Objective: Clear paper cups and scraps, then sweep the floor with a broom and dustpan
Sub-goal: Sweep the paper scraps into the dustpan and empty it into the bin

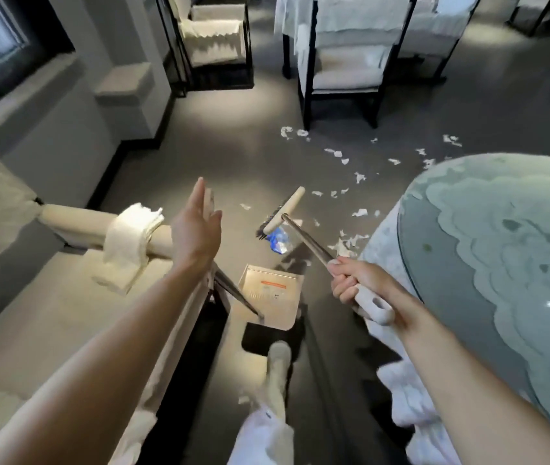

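Gripping the broom point(305, 238) near its pale handle end, the right grip point(354, 280) has its fingers curled tight round the shaft. The brush head is down ahead and left of that grip, right against a blue wrapper point(277, 242) on the floor point(233, 156). The left grip point(196, 229) is raised, fingers straight, holding nothing. The dustpan point(288, 312) stands between the two grips, a printed orange-striped label showing inside. Paper scraps point(359, 213) lie scattered beyond the right grip, beside the round bench point(468, 263).
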`<control>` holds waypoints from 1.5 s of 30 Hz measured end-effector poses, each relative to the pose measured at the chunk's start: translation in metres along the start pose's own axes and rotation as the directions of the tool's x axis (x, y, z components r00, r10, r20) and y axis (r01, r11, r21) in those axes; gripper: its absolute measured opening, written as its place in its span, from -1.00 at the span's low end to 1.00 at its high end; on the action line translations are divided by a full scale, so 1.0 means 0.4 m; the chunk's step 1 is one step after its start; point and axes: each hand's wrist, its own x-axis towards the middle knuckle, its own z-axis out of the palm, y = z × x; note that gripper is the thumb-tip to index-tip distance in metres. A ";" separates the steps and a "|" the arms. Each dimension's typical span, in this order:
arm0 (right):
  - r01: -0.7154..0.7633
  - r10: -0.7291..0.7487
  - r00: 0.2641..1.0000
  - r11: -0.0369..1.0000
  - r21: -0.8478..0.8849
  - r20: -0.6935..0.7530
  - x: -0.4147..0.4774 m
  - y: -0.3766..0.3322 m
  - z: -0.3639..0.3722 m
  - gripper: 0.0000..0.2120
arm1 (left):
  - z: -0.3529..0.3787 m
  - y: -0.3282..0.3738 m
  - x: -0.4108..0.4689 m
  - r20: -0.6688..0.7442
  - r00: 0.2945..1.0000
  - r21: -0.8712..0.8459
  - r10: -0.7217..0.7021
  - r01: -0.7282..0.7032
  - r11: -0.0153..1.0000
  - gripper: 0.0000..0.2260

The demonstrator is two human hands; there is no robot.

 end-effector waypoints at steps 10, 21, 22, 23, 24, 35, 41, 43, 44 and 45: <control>-0.001 -0.001 0.999 0.999 -0.041 -0.050 0.576 -0.618 -0.001 -0.85 | 0.352 0.140 0.784 0.064 0.998 -0.023 0.013 -0.011 1.000 -0.46; -0.051 0.046 0.995 0.997 -0.057 -0.091 1.242 -1.324 -0.153 -0.42 | 0.832 0.285 1.553 -0.049 0.996 0.006 -0.069 0.070 0.998 -0.47; -0.056 0.051 0.995 0.997 -0.057 -0.082 1.292 -1.395 -0.163 -0.40 | 0.873 0.308 1.620 -0.057 0.996 0.009 -0.072 0.073 0.997 -0.47; -0.055 0.049 0.995 0.996 -0.068 -0.085 1.339 -1.461 -0.170 -0.40 | 0.911 0.328 1.684 -0.064 0.995 0.008 -0.075 0.076 0.997 -0.46; -0.054 0.046 0.994 0.994 -0.094 -0.094 1.384 -1.524 -0.177 -0.39 | 0.945 0.342 1.741 -0.076 0.993 0.007 -0.086 0.087 0.996 -0.46; -0.128 0.119 0.991 0.976 -0.179 -0.061 1.930 -2.109 -0.217 -0.68 | 1.352 0.396 2.377 -0.072 0.982 0.029 -0.176 0.178 0.984 -0.48; -0.162 0.133 0.983 0.954 -0.252 -0.129 2.231 -2.399 -0.203 -0.41 | 1.556 0.403 2.694 0.010 0.984 0.055 -0.180 0.179 0.982 -0.48; -0.167 0.143 0.984 0.949 -0.266 -0.108 2.307 -2.487 -0.204 -0.44 | 1.606 0.407 2.779 0.037 0.981 0.060 -0.190 0.188 0.980 -0.48; -0.174 0.151 0.983 0.943 -0.282 -0.102 2.343 -2.528 -0.207 -0.47 | 1.631 0.411 2.820 0.053 0.979 0.056 -0.199 0.196 0.979 -0.48; -0.181 0.159 0.983 0.936 -0.302 -0.097 2.388 -2.579 -0.207 -0.50 | 1.663 0.413 2.869 0.062 0.975 0.056 -0.214 0.210 0.976 -0.48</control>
